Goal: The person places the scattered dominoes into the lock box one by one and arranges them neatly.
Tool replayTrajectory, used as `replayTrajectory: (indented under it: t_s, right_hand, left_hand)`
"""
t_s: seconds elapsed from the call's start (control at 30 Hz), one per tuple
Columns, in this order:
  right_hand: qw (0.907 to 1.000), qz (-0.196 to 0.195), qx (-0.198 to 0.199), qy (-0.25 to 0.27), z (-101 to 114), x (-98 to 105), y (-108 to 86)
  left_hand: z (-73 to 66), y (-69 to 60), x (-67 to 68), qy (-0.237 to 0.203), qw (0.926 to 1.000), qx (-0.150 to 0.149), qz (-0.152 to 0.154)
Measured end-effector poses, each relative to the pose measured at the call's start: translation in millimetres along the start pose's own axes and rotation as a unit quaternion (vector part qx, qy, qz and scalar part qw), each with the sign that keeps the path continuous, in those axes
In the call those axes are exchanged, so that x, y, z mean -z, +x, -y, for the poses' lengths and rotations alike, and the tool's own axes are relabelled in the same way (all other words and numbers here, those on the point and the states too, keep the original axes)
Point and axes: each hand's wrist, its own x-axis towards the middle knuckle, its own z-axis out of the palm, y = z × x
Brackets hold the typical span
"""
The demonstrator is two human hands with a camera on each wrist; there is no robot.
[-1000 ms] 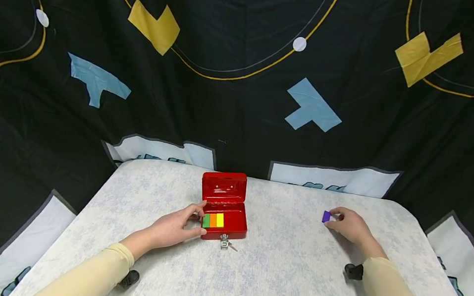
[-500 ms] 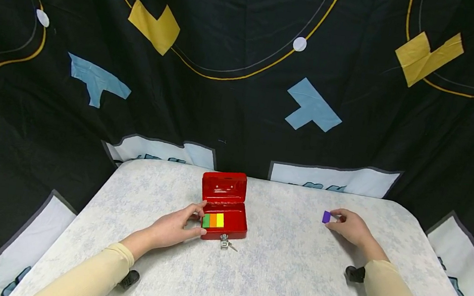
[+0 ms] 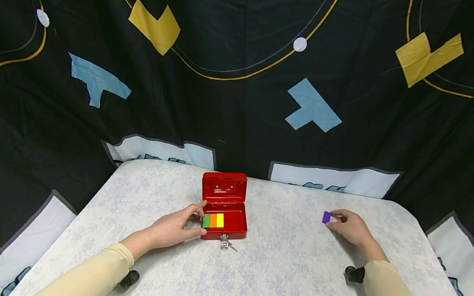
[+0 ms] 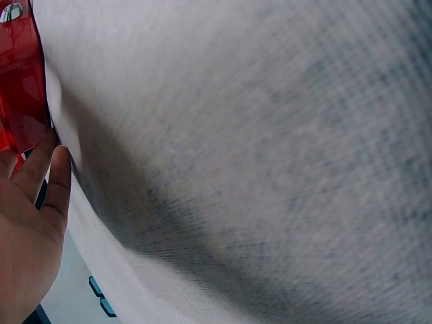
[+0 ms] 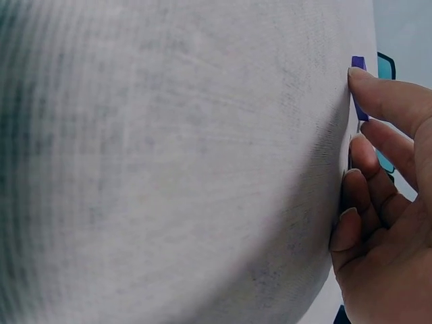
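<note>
A red cash box (image 3: 234,223) stands on the table with its lid up. Flat green, orange and yellow blocks (image 3: 213,220) lie side by side in its left part. My left hand (image 3: 172,227) holds the box's left end, thumb at the front corner and fingers further back. In the left wrist view, fingertips meet the red box (image 4: 23,88). Far to the right, my right hand (image 3: 350,226) pinches a small purple block (image 3: 326,217) between thumb and finger. The right wrist view shows that purple block (image 5: 360,94) edge-on at the table surface.
A lock with keys (image 3: 224,241) sticks out of the box's front. A pale patterned cloth covers the table (image 3: 274,273), and a black curtain (image 3: 232,117) hangs behind it. Black wrist devices (image 3: 354,273) sit under both forearms.
The right wrist has shifted very slightly to the right, with the purple block still pinched in almost the same place. My left hand and the box have not visibly moved.
</note>
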Motion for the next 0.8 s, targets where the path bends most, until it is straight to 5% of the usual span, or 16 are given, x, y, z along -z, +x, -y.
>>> replayTrajectory:
  t_s: [0.8]
  right_hand:
    - [0.9996, -0.004, -0.013, 0.023, 0.0, -0.8, -2.8]
  left_hand:
    - [-1.9, -0.5, 1.4, 0.001, 1.0, -0.002, 0.001]
